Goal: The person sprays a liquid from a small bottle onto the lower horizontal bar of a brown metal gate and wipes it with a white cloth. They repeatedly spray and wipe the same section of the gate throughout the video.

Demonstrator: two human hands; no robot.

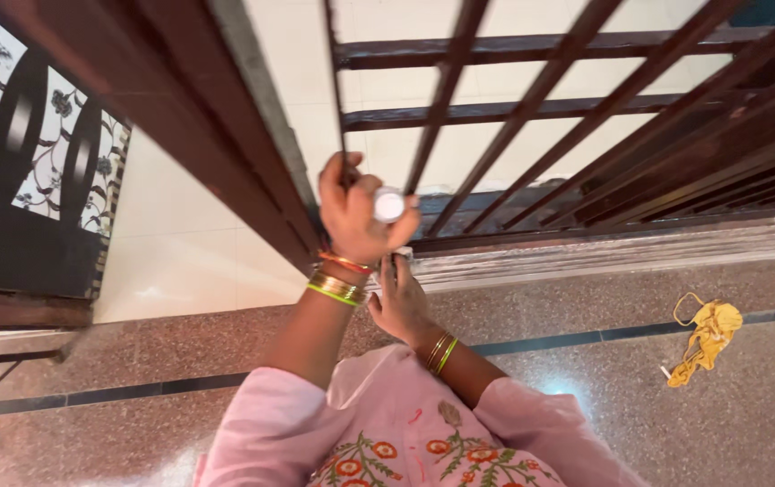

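Stone threshold: left hand (pixel 351 212) grips upright gate bar (pixel 338 108) (vertical).

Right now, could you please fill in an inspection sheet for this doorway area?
Surface: speckled reddish stone floor with dark inlaid stripes.
Job's things: small round white object; dark brown barred metal gate, its lower edge wrapped in clear plastic.
Clutter: crumpled yellow cloth on the floor to the right.
Grippers: left hand holds the white object against the gate bars; right hand touches the gate's bottom rail, grip unclear.
Cables: nothing seen.
Surroundings: pale tiled floor beyond the gate; floral-patterned panel on the left.
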